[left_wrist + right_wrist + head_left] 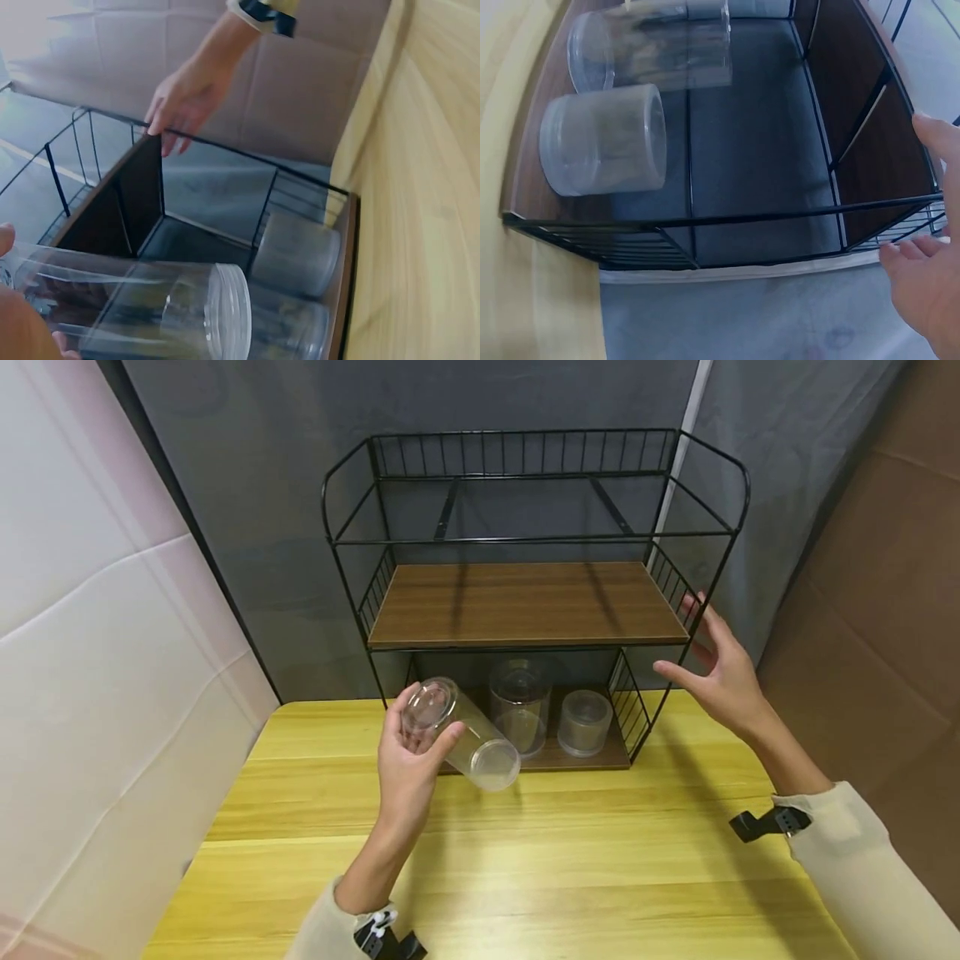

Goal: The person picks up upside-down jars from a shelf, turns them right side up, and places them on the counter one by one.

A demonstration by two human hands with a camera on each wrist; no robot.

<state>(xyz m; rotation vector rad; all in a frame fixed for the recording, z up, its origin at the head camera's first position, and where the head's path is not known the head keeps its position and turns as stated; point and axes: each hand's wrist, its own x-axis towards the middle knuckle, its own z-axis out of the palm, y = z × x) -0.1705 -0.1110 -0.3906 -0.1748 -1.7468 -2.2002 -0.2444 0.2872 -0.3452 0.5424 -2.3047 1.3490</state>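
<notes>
In my left hand (pixel 411 760) is a tall clear plastic jar (pixel 468 739), gripped round its upper part and tilted, its wide lower end toward the right. The jar (pixel 142 300) crosses the front of a black wire rack (pixel 525 646) with wooden shelves. My right hand (pixel 723 681) is at the rack's right front post, at middle-shelf height. Its thumb (pixel 934 135) lies along the front side and its fingers (pixel 911 255) reach to the side wires, spread apart from the thumb.
On the bottom shelf (pixel 555 763) stand a larger clear jar (pixel 519 714) and a short clear jar (pixel 584 723). The middle shelf (pixel 525 602) is brown wood. A yellow wooden table (pixel 570 860) supports the rack, with a grey curtain (pixel 262 527) behind and brown sheeting (pixel 877 610) at right.
</notes>
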